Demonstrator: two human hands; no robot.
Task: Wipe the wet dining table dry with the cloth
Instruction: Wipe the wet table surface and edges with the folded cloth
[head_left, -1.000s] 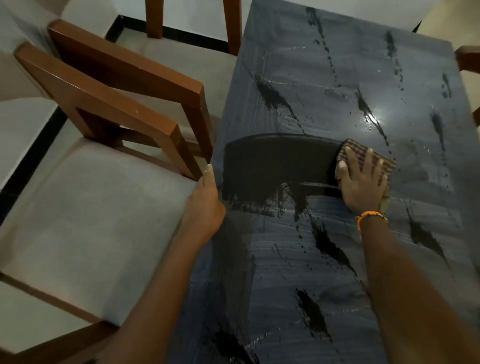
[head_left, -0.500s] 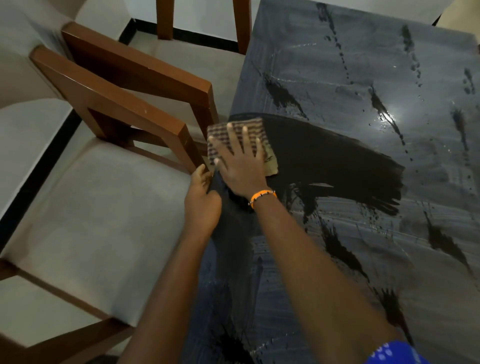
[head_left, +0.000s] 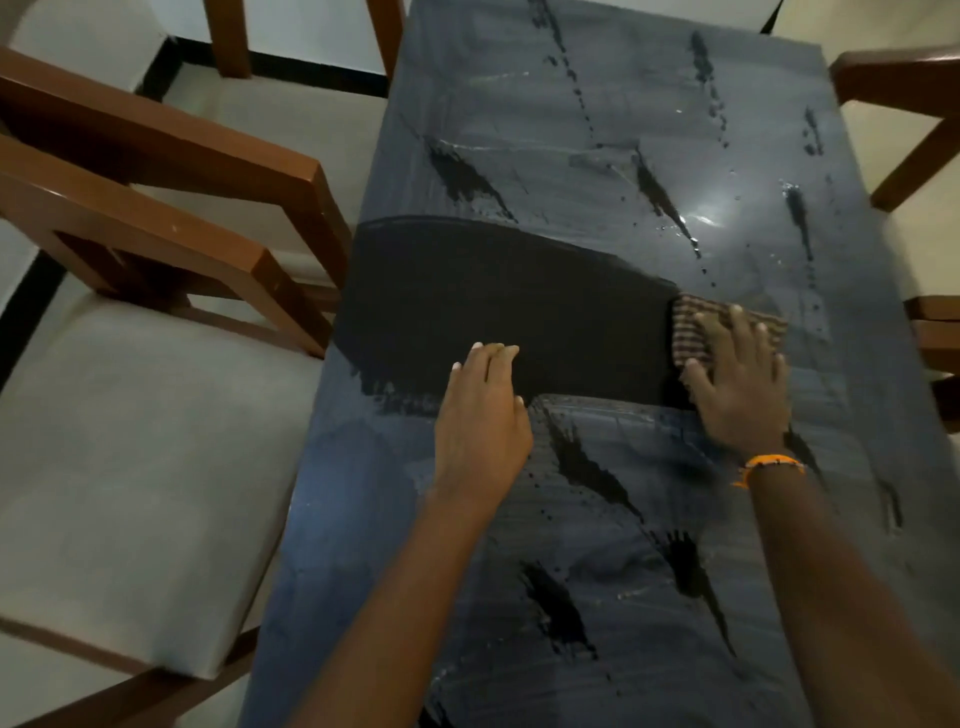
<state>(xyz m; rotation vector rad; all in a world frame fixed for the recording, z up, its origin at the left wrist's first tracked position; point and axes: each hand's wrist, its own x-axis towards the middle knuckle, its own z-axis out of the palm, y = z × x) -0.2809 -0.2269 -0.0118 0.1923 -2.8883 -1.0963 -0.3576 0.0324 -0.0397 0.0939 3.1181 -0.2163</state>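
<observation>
Worktop (head_left: 597, 130) wet, cloth (head_left: 688, 332) at the right end of one dry band

Across the width runs a single wiped black strip; my right hand (head_left: 737, 389) presses the striped cloth flat there, fingers (head_left: 740, 332) spread straight; left hand (head_left: 483, 431) is open and empty at the strip's near edge; wet film lies beyond and nearer me, so I judge the next pass runs leftward

A striped brown cloth (head_left: 691, 332) lies flat on the dark, wet-streaked dining table (head_left: 597, 156), right of its middle.
</observation>
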